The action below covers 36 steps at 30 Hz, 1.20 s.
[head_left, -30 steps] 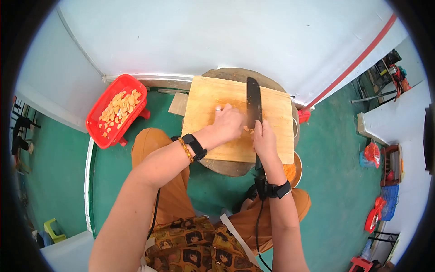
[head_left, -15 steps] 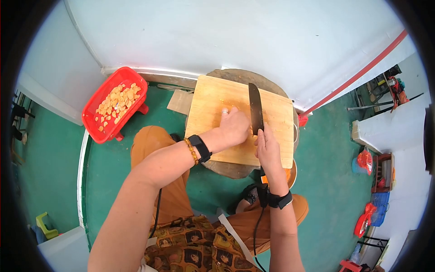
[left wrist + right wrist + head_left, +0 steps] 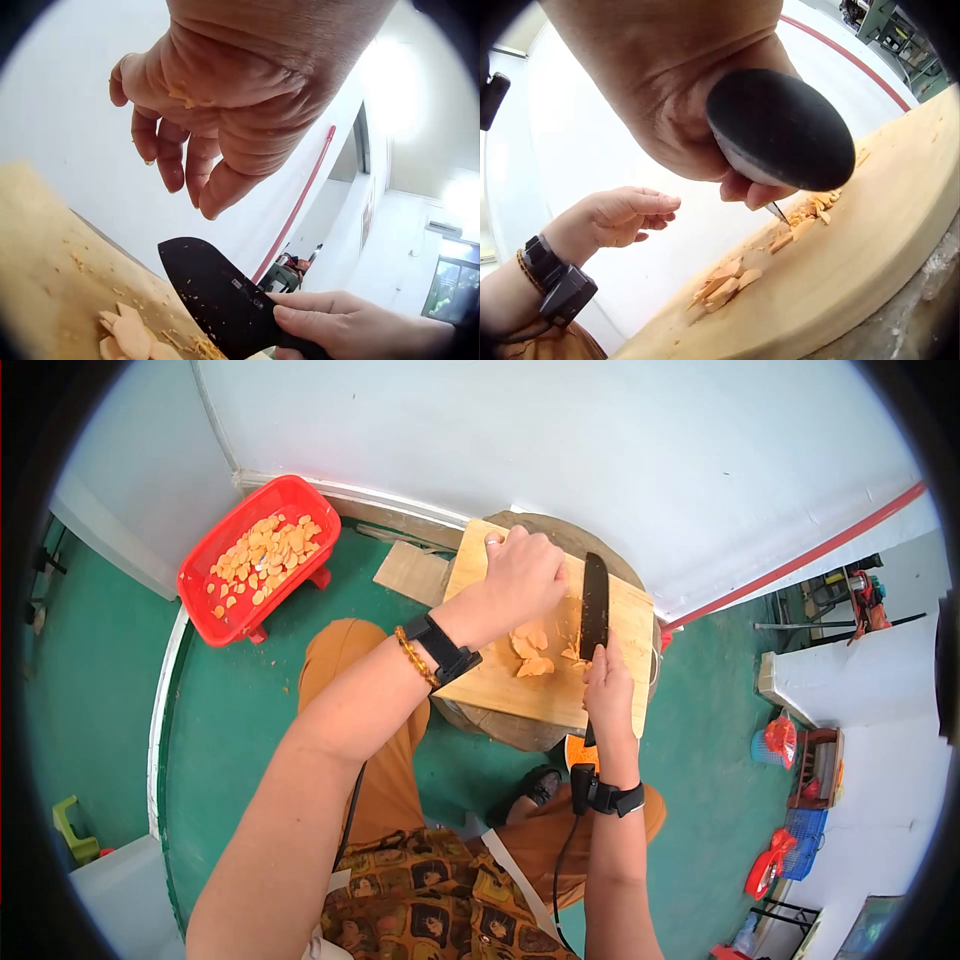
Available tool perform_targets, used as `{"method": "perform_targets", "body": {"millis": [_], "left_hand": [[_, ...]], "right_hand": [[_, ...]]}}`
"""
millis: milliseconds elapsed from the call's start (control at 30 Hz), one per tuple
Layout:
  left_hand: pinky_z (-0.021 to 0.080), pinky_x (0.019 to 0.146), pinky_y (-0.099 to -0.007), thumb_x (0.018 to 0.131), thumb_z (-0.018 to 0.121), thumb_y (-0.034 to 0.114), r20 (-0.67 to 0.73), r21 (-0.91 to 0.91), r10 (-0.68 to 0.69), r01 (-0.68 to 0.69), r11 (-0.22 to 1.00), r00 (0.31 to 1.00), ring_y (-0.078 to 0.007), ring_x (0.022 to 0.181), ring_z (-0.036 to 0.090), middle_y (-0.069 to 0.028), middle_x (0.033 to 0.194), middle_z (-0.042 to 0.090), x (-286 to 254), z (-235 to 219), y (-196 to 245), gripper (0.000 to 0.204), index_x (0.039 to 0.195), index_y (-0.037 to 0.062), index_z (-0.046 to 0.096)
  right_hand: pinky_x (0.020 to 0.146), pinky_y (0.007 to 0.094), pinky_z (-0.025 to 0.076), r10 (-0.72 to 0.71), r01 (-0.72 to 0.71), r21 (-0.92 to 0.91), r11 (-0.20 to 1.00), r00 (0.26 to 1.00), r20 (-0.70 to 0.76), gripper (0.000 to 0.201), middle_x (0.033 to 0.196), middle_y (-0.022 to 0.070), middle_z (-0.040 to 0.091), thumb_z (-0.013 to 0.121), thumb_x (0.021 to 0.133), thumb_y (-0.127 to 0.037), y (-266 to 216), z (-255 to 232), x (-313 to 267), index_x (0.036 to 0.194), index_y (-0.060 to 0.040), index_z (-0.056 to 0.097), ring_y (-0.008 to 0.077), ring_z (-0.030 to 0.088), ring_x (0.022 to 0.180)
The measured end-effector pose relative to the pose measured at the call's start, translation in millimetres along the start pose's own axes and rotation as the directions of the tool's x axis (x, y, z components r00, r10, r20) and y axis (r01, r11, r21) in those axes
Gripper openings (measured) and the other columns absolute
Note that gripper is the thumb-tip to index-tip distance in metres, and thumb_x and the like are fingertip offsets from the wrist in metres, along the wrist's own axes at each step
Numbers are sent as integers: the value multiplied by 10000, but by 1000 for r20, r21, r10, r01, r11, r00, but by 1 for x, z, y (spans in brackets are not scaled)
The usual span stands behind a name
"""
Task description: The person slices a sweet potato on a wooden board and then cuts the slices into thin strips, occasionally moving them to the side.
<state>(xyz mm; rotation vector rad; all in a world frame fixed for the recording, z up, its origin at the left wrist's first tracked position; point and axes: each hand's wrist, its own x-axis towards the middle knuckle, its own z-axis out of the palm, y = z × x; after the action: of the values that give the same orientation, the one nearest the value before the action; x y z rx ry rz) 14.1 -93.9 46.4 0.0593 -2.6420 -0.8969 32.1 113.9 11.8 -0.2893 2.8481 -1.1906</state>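
The left hand [image 3: 522, 572] hovers above the wooden cutting board [image 3: 480, 685]; in the left wrist view its fingers hang relaxed and bent, holding nothing. Orange slices [image 3: 530, 645] lie in a small pile on the board below it. The right hand [image 3: 610, 690] grips the handle of a black knife [image 3: 595, 600], whose blade points away from the body over the board's right part. In the right wrist view, shredded orange pieces [image 3: 802, 223] lie beside the blade, and the slices [image 3: 724, 283] lie apart from them.
The board rests on a round wooden stump [image 3: 500, 725] against a white wall [image 3: 560, 440]. A red tray [image 3: 222, 618] of orange slices stands at the left. Partly hidden by the right arm, a container with orange shreds [image 3: 580, 753] is below the board. Baskets stand far right.
The left hand has lifted off the board and moved away from the body, uncovering the orange slices. The knife, still in the right hand, has shifted slightly right. The head view has also shifted.
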Motion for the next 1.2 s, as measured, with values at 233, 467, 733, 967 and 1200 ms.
{"method": "perform_targets", "body": {"millis": [233,467,733,967,1200], "left_hand": [[352,790,-501,708,663,185,-32,-37,-28,27,999,999,-315,918,538,-78,792,633,9,-8,-4,82,675,115,693],[335,853,-512,712,656,160,-82,1,-15,15,1000,997,-308,950,537,-66,791,647,15,-11,-6,64,703,117,702],[330,871,-522,742,641,158,-25,69,9,-7,998,1000,-304,968,534,-59,827,646,12,-12,1,71,743,124,703],[324,886,-540,760,628,155,-12,107,-1,2,994,1000,-302,962,528,-52,858,636,15,-12,2,74,757,126,697],[322,895,-550,768,629,158,8,98,13,-14,995,1000,-298,955,529,-65,851,629,15,-9,8,77,756,111,689]], "right_hand": [[805,376,485,-53,52,-69,996,998,-18,403,1094,280,610,430,981,-161,12,7,-1,1347,7,420,374,626,978],[828,402,476,60,-59,-31,998,998,5,404,1097,302,593,436,977,-154,0,7,-9,1345,13,421,409,607,996],[829,397,471,125,-125,9,992,992,31,392,1063,277,600,435,970,-131,-28,-1,-11,1335,13,435,393,593,979],[742,355,485,184,-184,-6,983,981,68,393,960,231,627,433,973,-124,-30,-3,-12,1338,21,427,328,623,825],[774,379,489,-40,40,-50,998,999,11,382,1017,273,621,436,974,-133,2,6,-6,1322,23,441,382,626,897]]}}
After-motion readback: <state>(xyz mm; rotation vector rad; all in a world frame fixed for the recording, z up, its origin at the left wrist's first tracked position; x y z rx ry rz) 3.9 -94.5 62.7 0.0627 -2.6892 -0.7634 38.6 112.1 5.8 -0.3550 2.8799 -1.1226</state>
